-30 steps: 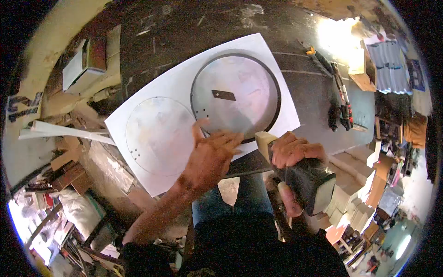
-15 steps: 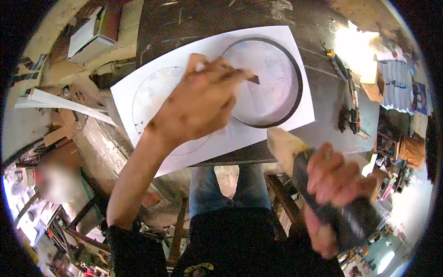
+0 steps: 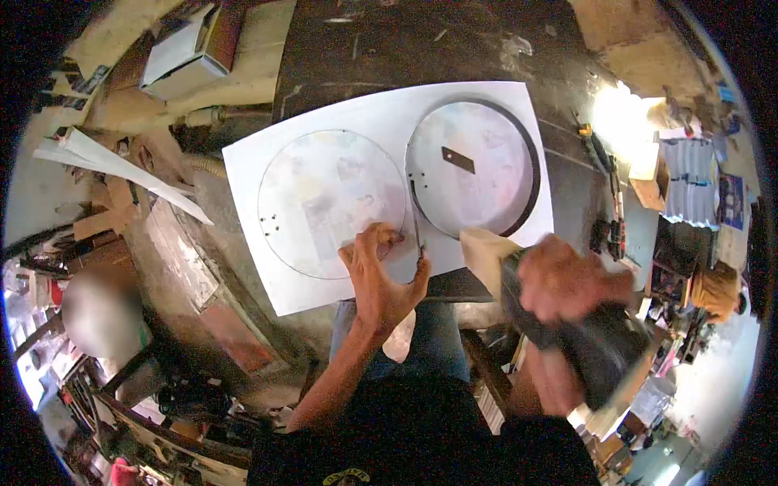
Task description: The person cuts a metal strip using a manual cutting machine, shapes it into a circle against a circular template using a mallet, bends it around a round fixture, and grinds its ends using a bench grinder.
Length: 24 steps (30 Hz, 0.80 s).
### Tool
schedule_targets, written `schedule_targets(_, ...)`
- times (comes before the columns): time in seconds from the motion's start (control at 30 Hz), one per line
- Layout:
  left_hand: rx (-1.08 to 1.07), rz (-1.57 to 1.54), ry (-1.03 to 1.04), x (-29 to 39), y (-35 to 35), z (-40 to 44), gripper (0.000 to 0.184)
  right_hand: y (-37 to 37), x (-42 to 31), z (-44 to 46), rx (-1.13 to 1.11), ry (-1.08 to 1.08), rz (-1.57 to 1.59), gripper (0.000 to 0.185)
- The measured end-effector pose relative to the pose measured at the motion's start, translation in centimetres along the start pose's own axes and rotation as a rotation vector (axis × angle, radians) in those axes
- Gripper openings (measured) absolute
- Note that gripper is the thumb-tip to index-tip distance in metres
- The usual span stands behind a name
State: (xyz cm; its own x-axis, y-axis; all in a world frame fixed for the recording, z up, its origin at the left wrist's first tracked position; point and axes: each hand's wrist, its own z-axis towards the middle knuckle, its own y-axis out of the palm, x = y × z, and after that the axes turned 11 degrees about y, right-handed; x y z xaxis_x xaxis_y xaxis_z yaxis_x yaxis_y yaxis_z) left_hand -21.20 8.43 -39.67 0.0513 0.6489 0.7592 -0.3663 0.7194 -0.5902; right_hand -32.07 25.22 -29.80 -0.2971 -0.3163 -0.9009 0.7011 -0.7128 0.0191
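My left hand point(image 3: 382, 279) is over the near edge of the white sheet point(image 3: 247, 170), its thumb and fingers apart in a curve. By the thumb tip is the lower end of a thin dark strip point(image 3: 416, 212); I cannot tell whether they touch. A black ring point(image 3: 533, 166) stands on the sheet's right half. Inside the ring lies a small dark flat plate point(image 3: 462, 161) with a hole. My right hand point(image 3: 571, 279), blurred, is closed around a dark, thick object point(image 3: 604, 344) with a pale, wood-like end point(image 3: 484, 257) close to the ring's near edge.
Left on the sheet is a drawn circle point(image 3: 285, 144) with several small dots. The sheet lies on a dark tabletop point(image 3: 405, 49). Tools point(image 3: 608, 170) lie along the right side. An open box point(image 3: 190, 53) and white strips point(image 3: 121, 170) are at the left. A stool frame stands below.
My left hand has moved away from the ring toward the sheet's near edge, leaving the dark plate inside the ring. My right hand still grips the dark object. The view has shifted slightly.
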Motion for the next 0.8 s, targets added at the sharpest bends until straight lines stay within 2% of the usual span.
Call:
schedule_targets(0.07, 0.147, -0.168, -0.061, -0.6, 0.6, -1.1, 0.059, 1.4, 0.4, 0.4, -0.286, -0.15, 0.134, 0.038)
schedule_targets(0.1, 0.142, -0.173, -0.068, -0.6, 0.5, -1.3, 0.059, 4.6, 0.4, 0.1, 0.122, 0.067, 0.009, 0.04)
schedule_targets(0.17, 0.194, -0.201, -0.081, -0.3, 0.4, -0.8, 0.058, 6.2, -0.1, 0.0, 0.553, 0.299, -0.077, 0.042)
schedule_targets(0.2, 0.197, -0.204, -0.084, -0.3, 0.3, -0.8, 0.058, 6.2, -0.3, 0.2, 0.548, 0.301, -0.079, 0.042)
schedule_targets(0.33, 0.19, -0.236, -0.058, -0.6, 0.1, -0.6, 0.063, 5.2, -0.1, 1.5, 0.542, 0.367, 0.324, 0.043)
schedule_targets(0.4, 0.163, -0.224, -0.054, -0.9, 0.3, -0.5, 0.065, 5.4, -0.7, 1.9, 0.619, 0.395, 0.253, 0.042)
schedule_targets(0.43, 0.215, -0.232, -0.004, -1.1, 0.6, -0.5, 0.064, 5.5, -0.8, 2.0, 0.642, 0.406, 0.231, 0.042)
schedule_targets(0.53, 0.26, -0.231, 0.039, -1.3, 0.6, -0.8, 0.062, 6.5, -0.9, 1.5, 0.497, 0.631, -0.125, 0.031)
schedule_targets(0.6, 0.265, -0.236, 0.044, -1.1, 0.5, -1.0, 0.06, 7.0, -0.2, 1.1, 0.466, 0.573, -0.157, 0.03)
schedule_targets(0.67, 0.183, -0.236, -0.021, -1.4, 0.6, -1.4, 0.057, 6.4, 0.7, 1.8, 0.49, 0.445, -0.003, 0.03)
schedule_targets(0.8, 0.121, -0.225, -0.007, -1.3, 0.7, -1.6, 0.056, 5.1, 1.6, 4.1, 0.465, 0.198, 0.343, 0.03)
